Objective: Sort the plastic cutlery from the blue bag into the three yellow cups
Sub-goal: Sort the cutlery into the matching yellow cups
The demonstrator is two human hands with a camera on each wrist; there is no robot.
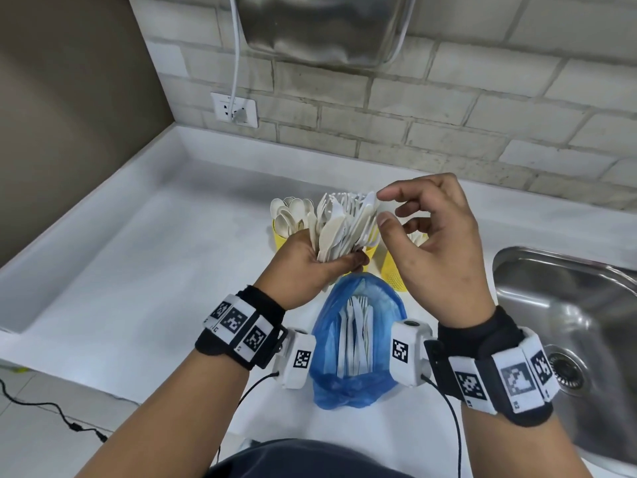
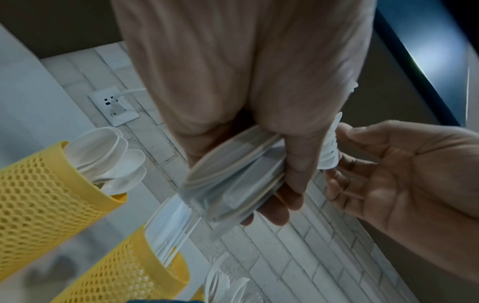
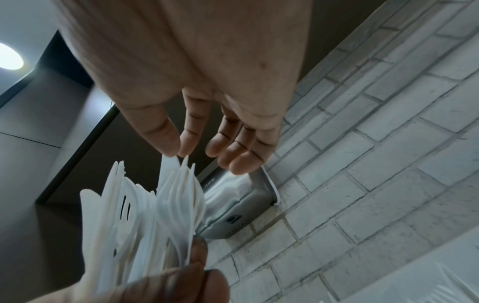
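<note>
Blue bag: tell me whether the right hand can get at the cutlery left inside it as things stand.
Probably yes. The blue bag lies with its mouth open towards the cups, the cutlery in the bag showing, and the right hand holds nothing. The left hand, gripping a cutlery bundle, hangs near the mouth but does not cover it.

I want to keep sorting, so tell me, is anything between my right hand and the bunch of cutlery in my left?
Nothing visible. The right hand is open with its thumb and forefinger right at the tips of the cutlery bunch gripped by the left hand.
</note>
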